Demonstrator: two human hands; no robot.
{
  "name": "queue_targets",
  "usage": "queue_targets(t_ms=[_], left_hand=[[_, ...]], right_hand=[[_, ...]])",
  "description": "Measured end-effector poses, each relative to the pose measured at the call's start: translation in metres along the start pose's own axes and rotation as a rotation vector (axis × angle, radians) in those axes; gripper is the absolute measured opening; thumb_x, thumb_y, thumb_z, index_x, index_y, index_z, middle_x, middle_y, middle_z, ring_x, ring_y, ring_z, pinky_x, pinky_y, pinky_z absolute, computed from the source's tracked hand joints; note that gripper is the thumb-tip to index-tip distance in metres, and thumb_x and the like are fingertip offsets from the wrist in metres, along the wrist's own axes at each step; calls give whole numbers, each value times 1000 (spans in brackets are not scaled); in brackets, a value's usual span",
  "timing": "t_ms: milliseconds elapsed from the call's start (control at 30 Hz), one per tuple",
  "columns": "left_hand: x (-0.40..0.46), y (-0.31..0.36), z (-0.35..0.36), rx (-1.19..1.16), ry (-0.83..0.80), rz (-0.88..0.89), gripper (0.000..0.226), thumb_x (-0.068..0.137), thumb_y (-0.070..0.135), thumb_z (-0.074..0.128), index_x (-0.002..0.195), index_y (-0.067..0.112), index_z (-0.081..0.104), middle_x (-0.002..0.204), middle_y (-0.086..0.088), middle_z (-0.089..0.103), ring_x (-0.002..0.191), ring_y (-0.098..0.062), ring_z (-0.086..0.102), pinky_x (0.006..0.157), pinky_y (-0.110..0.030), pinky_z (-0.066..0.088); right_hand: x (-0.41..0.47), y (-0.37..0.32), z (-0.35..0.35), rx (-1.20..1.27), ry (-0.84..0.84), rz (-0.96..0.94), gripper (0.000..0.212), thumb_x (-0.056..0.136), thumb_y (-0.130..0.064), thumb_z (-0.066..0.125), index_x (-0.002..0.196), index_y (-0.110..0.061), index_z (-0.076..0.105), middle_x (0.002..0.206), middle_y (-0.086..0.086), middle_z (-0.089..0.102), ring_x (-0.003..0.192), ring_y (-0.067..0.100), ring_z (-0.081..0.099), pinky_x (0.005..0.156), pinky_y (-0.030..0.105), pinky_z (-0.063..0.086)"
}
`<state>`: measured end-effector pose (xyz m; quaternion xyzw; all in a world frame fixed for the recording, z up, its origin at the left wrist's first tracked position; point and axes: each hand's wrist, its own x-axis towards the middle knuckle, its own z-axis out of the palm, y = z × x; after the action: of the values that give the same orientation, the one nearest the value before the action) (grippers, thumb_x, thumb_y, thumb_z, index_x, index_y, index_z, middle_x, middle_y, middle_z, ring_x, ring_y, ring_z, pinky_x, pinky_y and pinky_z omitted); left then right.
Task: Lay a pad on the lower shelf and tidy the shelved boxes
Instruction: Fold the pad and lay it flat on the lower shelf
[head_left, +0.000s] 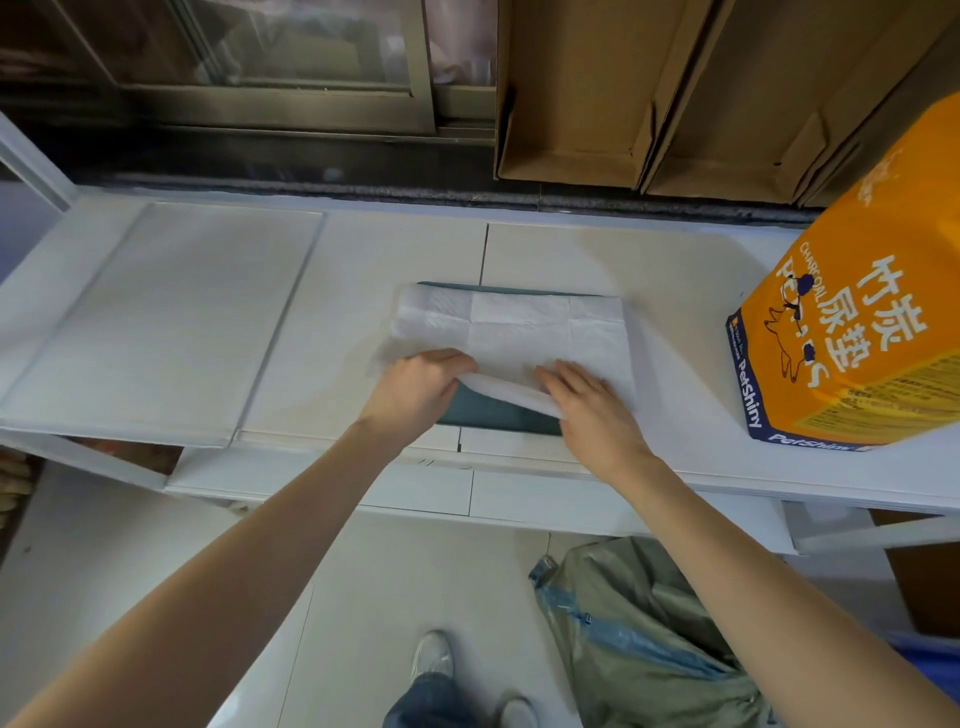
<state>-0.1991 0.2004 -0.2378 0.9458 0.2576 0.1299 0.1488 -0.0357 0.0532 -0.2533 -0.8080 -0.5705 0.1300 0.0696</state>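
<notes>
So the folded pet pad (519, 332) is sitting mid-way along the white shelf (322, 322), white side up with the teal backing peeking out along the near edge. Left hand (415, 389) is curled shut around the near flap, pinching the loose white layer; right hand (592, 405) is mostly flat and open, fingers pressing down on the pad next to that flap, not really gripping anything.

Biggest risk imo: that thin tissue layer tears or bunches if the left hand pulls while the right is pinning it. Also the whole pad could skate across the slick shelf. The orange PetShiny pad bag (852, 332) stands off to the right, well apart, but a wide unfold might nudge it.
</notes>
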Motion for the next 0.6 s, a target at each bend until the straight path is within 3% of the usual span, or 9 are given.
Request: queue_targets(t_ms=[133,200,267,400,467,533,600], left_hand=[[9,1,-10,-10,157,87,43,73,-13,53,104,10,70,120,-5,67,104,-25,66,75,-35,54],[12,2,-14,-31,254,139,48,68,-16,49,103,8,71,119,-6,67,108,-23,64,82,-30,52],[10,-1,-12,-8,292,156,47,66,-17,49,100,7,72,116,-7,68,108,-23,64,86,-27,50],[-6,-21,16,127,89,165,49,65,-21,59,102,9,70,119,-10,66,109,-31,63,94,-47,46],[-15,-24,25,161,-108,115,49,76,-15,54,115,14,65,132,-7,58,124,-26,53,107,-41,34],[-20,-23,31,126,-254,24,48,88,-4,44,127,20,56,145,2,44,136,-16,38,113,-31,21],[-22,-21,31,80,-291,-48,43,91,5,41,128,23,54,147,6,42,135,-13,37,110,-29,25]], right_hand=[[7,-8,-16,54,199,97,76,79,20,37,146,-17,28,156,6,26,137,27,37,95,38,46],[10,-11,-20,76,330,88,77,75,22,38,144,-12,32,156,8,24,140,28,32,102,37,42],[13,-11,-20,68,363,72,77,74,24,35,144,-10,32,157,8,22,144,27,20,112,35,29],[13,-4,-2,13,50,39,71,82,17,34,146,-12,25,159,9,11,147,27,3,120,39,11],[10,-1,10,-3,-108,46,67,86,10,34,147,-16,21,159,8,11,147,26,5,118,40,10],[8,0,14,3,-160,41,62,90,2,36,146,-18,22,158,7,12,146,25,8,118,38,13],[10,1,13,19,-169,43,56,93,-10,40,146,-18,24,158,6,13,145,24,10,118,36,15]])
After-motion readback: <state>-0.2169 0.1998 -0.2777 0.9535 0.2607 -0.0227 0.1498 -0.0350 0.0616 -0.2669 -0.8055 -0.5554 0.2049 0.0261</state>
